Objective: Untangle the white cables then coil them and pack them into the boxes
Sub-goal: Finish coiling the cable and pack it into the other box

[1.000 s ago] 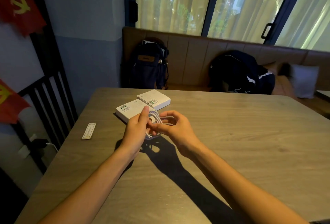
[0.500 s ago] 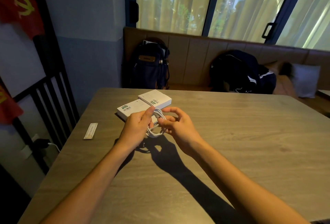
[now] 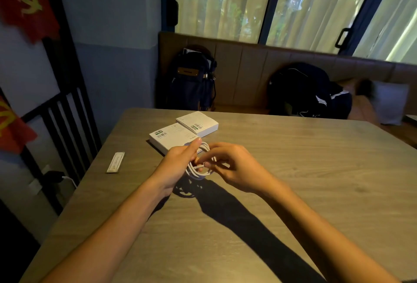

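Note:
A white cable (image 3: 201, 168) is wound into a small coil held just above the wooden table (image 3: 293, 170), between both hands. My left hand (image 3: 178, 165) grips the coil's left side, thumb up along the loops. My right hand (image 3: 232, 165) pinches a strand at the coil's right side with curled fingers. Two flat white boxes lie closed just beyond the hands: the nearer box (image 3: 172, 137) is partly behind my left hand, and the farther box (image 3: 198, 123) sits to its right.
A small narrow paper packet (image 3: 115, 162) lies near the table's left edge. Behind the table runs a brown bench with a dark backpack (image 3: 193, 79), a black bag (image 3: 309, 91) and a pale cushion (image 3: 390, 104). A black railing stands at the left.
The loose strand that my right hand held out to the right has been wound in, so the coil is tighter. Both hands have stayed close together over the same spot.

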The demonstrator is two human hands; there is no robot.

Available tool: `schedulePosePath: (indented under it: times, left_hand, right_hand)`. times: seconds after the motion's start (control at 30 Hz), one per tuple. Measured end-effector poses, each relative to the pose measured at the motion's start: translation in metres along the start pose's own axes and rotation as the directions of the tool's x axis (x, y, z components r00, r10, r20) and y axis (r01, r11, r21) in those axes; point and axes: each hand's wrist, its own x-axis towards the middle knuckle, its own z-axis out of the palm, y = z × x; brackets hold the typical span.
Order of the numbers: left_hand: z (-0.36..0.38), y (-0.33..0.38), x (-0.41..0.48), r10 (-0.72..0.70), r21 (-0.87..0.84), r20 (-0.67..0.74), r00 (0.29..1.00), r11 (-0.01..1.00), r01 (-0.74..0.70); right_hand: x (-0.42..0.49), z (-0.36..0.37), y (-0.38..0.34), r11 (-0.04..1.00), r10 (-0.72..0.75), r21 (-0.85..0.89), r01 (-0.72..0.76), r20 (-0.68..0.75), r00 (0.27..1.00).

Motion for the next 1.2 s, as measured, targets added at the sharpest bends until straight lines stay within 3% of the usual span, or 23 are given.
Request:
schedulePosePath:
  times: [0.1,0.23,0.37,0.47,0.53,0.6,0.67,0.73,0.8,0.93,1.07,1.2]
  left_hand:
    - [-0.001,-0.003,0.003,-0.010,0.043,0.017,1.000,0.999,0.009]
    - [0.000,-0.004,0.004,-0.037,0.043,0.053,0.998,0.998,0.035]
    - [0.000,0.000,0.002,-0.054,0.042,0.066,0.996,0.998,0.051]
    - [-0.002,0.002,0.002,-0.022,0.039,0.050,0.999,0.999,0.020]
    - [-0.003,0.002,0.003,-0.024,0.027,0.029,0.999,0.999,0.023]
    - [-0.004,0.003,0.002,-0.015,-0.021,0.014,1.000,1.000,0.015]
    - [-0.006,0.004,0.002,0.010,-0.059,0.006,1.000,0.998,-0.010]
    - [-0.005,0.004,0.001,0.042,-0.059,-0.019,0.999,0.997,-0.043]
    - [-0.005,0.002,0.001,0.055,-0.061,-0.058,0.997,0.996,-0.058]
    - [-0.006,0.000,0.003,0.056,-0.036,-0.060,0.997,0.998,-0.058]
    - [0.001,0.002,-0.002,0.107,0.036,-0.006,0.994,0.994,-0.107]
    - [0.004,0.001,-0.004,0.136,0.057,-0.001,0.991,0.989,-0.135]
  right_hand:
    - [-0.002,-0.005,-0.001,0.983,-0.064,-0.173,0.069,0.035,0.997]
    - [-0.006,0.000,0.002,0.954,-0.066,-0.294,0.056,-0.024,0.998]
    - [-0.008,0.008,0.000,0.998,0.064,0.027,-0.060,-0.181,0.981]
    - [-0.007,0.016,-0.002,0.940,0.179,0.323,-0.110,-0.190,0.965]
    - [-0.007,0.021,-0.003,0.857,0.259,0.497,-0.138,-0.183,0.948]
    - [-0.007,0.023,-0.007,0.707,0.353,0.690,-0.156,-0.152,0.923]
    - [-0.008,0.024,-0.009,0.576,0.349,0.806,-0.138,-0.090,0.933]
    - [-0.011,0.024,-0.008,0.588,0.272,0.799,-0.122,-0.054,0.961]
    - [-0.015,0.021,-0.005,0.686,0.223,0.717,-0.123,-0.046,0.974]
    - [-0.018,0.017,-0.001,0.751,0.319,0.612,-0.248,-0.007,0.948]
    - [-0.018,0.024,0.002,0.678,0.383,0.688,-0.257,-0.032,0.923]
    - [-0.011,0.024,0.004,0.582,0.453,0.745,-0.325,0.035,0.891]
